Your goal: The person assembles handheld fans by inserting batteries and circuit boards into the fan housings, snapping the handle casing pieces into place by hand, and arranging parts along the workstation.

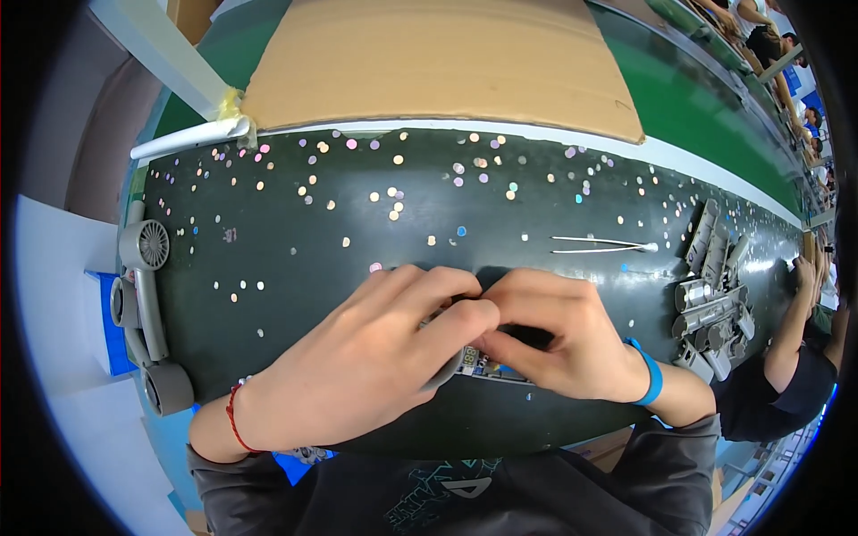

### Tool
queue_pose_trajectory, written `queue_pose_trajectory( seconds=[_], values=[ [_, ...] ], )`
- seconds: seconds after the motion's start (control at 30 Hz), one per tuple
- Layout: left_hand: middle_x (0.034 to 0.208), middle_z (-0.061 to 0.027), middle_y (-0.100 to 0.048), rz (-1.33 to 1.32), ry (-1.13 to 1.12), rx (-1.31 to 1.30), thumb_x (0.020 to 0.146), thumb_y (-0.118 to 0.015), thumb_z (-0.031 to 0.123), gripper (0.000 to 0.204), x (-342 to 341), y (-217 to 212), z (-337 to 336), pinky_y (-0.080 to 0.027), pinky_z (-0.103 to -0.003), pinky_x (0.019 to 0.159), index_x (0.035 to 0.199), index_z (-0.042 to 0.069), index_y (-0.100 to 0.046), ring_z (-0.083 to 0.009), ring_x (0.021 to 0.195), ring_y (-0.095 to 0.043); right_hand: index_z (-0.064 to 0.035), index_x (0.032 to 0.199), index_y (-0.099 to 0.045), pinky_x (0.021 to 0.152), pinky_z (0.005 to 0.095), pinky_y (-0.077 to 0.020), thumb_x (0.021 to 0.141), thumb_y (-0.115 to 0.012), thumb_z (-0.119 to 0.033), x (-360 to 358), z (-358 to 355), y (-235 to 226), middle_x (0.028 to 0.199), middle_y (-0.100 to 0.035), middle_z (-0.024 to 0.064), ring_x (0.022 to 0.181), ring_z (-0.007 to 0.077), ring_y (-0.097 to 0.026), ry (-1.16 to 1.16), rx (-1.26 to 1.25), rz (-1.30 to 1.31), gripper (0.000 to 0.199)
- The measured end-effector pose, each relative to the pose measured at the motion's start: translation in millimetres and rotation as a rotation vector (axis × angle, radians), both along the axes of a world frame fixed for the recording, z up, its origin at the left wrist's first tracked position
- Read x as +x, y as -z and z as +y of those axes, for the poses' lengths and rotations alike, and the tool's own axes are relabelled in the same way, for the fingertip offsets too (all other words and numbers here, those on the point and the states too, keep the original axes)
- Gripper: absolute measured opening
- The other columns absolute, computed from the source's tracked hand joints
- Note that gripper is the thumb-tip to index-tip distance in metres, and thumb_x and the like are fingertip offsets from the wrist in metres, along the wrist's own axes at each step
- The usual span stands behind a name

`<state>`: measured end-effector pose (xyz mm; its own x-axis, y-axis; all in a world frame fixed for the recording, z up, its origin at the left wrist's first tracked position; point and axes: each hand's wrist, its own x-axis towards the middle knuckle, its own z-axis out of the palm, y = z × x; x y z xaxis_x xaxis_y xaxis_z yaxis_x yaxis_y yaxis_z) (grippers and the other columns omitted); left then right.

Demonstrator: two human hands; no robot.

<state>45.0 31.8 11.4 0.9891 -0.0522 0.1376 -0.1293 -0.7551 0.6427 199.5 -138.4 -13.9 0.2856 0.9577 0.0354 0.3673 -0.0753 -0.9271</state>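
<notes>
Above the middle of the bench's near edge, my two hands meet over a grey plastic housing. My left hand is closed around it, with thumb and forefinger at its upper side. A small circuit board with a digit display shows in the gap between the hands. My right hand is closed, fingertips pinched together just above the board and touching the left fingers. Whatever the right fingertips grip is hidden. Metal tweezers with a white end lie beyond my right hand.
Grey fan bodies with round heads line the bench's left edge. A pile of grey shell parts lies on the right. Many small coloured dots are stuck on the dark bench. A cardboard sheet stands behind. A co-worker's arm reaches in far right.
</notes>
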Motion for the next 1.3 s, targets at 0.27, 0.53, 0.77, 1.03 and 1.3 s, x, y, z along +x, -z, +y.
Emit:
queue_pose_trajectory(
  seconds=[0.27, 0.53, 0.77, 1.03, 1.3],
  values=[
    [0.120, -0.0131, -0.062, 0.038, 0.032, -0.099, 0.067, -0.084, 0.000, 0.063, 3.1, 3.6, 9.5, -0.054, -0.043, 0.088, 0.120, 0.008, -0.052, -0.0361, 0.106, -0.064, -0.0019, 0.104, -0.079, 0.080, 0.0351, -0.0552, 0.083, -0.078, 0.003, 13.5, -6.4, 3.1, 0.105, -0.070, 0.0112, 0.093, 0.0253, -0.067, -0.163, 0.040, 0.058, 0.022],
    [0.116, -0.0105, -0.063, 0.035, 0.052, -0.108, 0.064, -0.083, -0.001, 0.057, 6.8, 5.1, 11.2, -0.053, -0.042, 0.086, 0.115, 0.006, -0.056, -0.0347, 0.103, -0.063, -0.0031, 0.103, -0.080, 0.078, 0.0333, -0.0555, 0.083, -0.079, 0.003, 5.3, -4.8, 5.8, 0.102, -0.071, 0.0096, 0.089, 0.0214, -0.068, -0.140, 0.110, -0.008, 0.020],
    [0.115, -0.0099, -0.063, 0.018, 0.049, -0.128, 0.066, -0.082, -0.001, 0.055, 6.3, 7.2, 11.8, -0.053, -0.043, 0.087, 0.114, 0.006, -0.056, -0.0348, 0.104, -0.062, -0.0014, 0.101, -0.077, 0.068, 0.0286, -0.0551, 0.085, -0.080, 0.001, -2.9, -8.4, 5.6, 0.092, -0.073, 0.0083, 0.072, 0.0125, -0.067, -0.001, -0.015, 0.165, 0.016],
    [0.114, -0.0106, -0.061, 0.015, 0.047, -0.116, 0.066, -0.081, -0.001, 0.057, 5.8, 9.0, 12.5, -0.053, -0.043, 0.087, 0.116, 0.005, -0.054, -0.0356, 0.106, -0.062, -0.0026, 0.105, -0.078, 0.069, 0.0304, -0.0547, 0.083, -0.077, 0.004, -10.6, -9.4, 7.2, 0.098, -0.070, 0.0101, 0.080, 0.0203, -0.067, -0.014, 0.156, -0.136, 0.022],
    [0.114, -0.0112, -0.061, 0.011, 0.015, -0.127, 0.065, -0.080, -0.002, 0.058, 5.1, 10.1, 9.5, -0.055, -0.042, 0.086, 0.116, 0.005, -0.054, -0.0345, 0.108, -0.062, -0.0046, 0.106, -0.078, 0.069, 0.0356, -0.0542, 0.077, -0.075, 0.002, 0.0, -9.6, 9.9, 0.102, -0.067, 0.0094, 0.084, 0.0242, -0.065, -0.159, 0.222, -0.281, 0.029]
  ],
)
